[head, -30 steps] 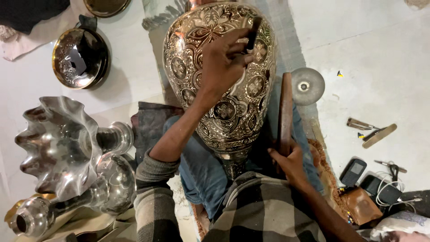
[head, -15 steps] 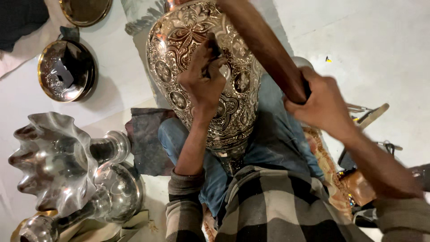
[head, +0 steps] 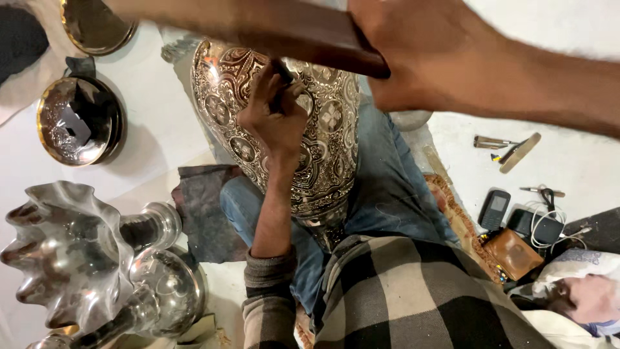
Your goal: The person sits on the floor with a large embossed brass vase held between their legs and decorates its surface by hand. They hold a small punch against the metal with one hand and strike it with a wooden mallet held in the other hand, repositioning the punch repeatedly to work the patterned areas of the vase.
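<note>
Floor: white floor (head: 161, 139) serves as our work surface; we sit on it with the work across our lap, so no bench is used.
Vase: large engraved metal vase (head: 326, 139) lies tilted across our jeans (head: 387, 187), body away from us and narrow end toward our waist. We judge the lap cradles the round body and keeps it from rolling.
Left hand: left hand (head: 274, 119) rests on the vase's upper face, fingers closed around a small dark tool (head: 283, 71) whose tip meets the patterned surface. The palm bears on the metal, which we judge steadies both tool and vase.
Right hand: right hand (head: 420, 55) is raised close to the camera, fingers closed around a dark wooden bar (head: 310, 35) held crosswise above the left hand, clear of the tool. It is blurred.
Cloth: dark cloth (head: 203, 207) lies on the floor just beside our left knee.
Finished ware: fluted silver bowl (head: 61, 252) on a stem lies at lower left; a gold-rimmed dish (head: 77, 119) sits at upper left, well apart from the vase.
Right side items: two phones (head: 494, 208), a brown wallet (head: 513, 253), cable and small hand tools (head: 510, 148) lie on the floor near our right knee, within reach but apart from the work.
</note>
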A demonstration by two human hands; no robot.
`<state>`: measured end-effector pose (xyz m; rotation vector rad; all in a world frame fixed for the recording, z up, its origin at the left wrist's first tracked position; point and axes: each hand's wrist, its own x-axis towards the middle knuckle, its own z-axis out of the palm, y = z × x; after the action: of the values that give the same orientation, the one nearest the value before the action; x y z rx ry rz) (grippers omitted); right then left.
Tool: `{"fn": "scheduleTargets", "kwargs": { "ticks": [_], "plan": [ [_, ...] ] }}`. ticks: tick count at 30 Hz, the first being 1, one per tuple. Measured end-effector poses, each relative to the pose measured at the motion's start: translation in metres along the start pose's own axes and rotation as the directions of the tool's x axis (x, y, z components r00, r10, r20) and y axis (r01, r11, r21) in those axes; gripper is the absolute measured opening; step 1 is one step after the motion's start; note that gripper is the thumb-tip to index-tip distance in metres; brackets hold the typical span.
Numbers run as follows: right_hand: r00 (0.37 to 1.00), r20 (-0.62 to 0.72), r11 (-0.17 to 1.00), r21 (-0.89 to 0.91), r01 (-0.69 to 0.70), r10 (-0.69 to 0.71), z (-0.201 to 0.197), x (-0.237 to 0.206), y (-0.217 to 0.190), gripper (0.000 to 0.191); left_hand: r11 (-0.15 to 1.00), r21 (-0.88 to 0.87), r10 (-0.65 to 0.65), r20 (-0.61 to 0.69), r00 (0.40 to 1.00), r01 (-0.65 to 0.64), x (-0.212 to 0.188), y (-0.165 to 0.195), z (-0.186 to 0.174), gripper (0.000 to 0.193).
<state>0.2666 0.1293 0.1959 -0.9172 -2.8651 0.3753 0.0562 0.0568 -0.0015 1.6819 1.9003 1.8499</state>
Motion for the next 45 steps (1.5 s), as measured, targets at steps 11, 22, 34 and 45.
{"fn": "scheduleTargets", "kwargs": {
  "ticks": [11, 22, 34, 45],
  "plan": [
    [0.978, -0.122, 0.986, 0.006, 0.169, -0.167, 0.005, 0.018, -0.002, 0.046, 0.976, -0.077, -0.205, 0.008, 0.979, 0.205, 0.004, 0.016, 0.002, 0.047],
    [0.979, -0.141, 0.988, -0.049, 0.144, -0.15, 0.018, 0.024, 0.001, 0.043, 0.96, -0.106, -0.253, 0.058, 0.966, 0.258, 0.011, 0.019, 0.001, 0.045],
    [0.988, -0.118, 0.994, 0.032, 0.101, -0.096, 0.026, 0.02, 0.015, 0.049, 0.99, 0.006, -0.143, 0.147, 0.979, 0.144, 0.019, 0.021, -0.004, 0.043],
    [0.989, -0.148, 0.96, 0.271, 0.063, -0.023, 0.037, 0.014, 0.033, 0.042, 0.976, -0.051, -0.188, 0.301, 0.935, 0.213, 0.026, 0.023, -0.007, 0.044]
  ]
}}
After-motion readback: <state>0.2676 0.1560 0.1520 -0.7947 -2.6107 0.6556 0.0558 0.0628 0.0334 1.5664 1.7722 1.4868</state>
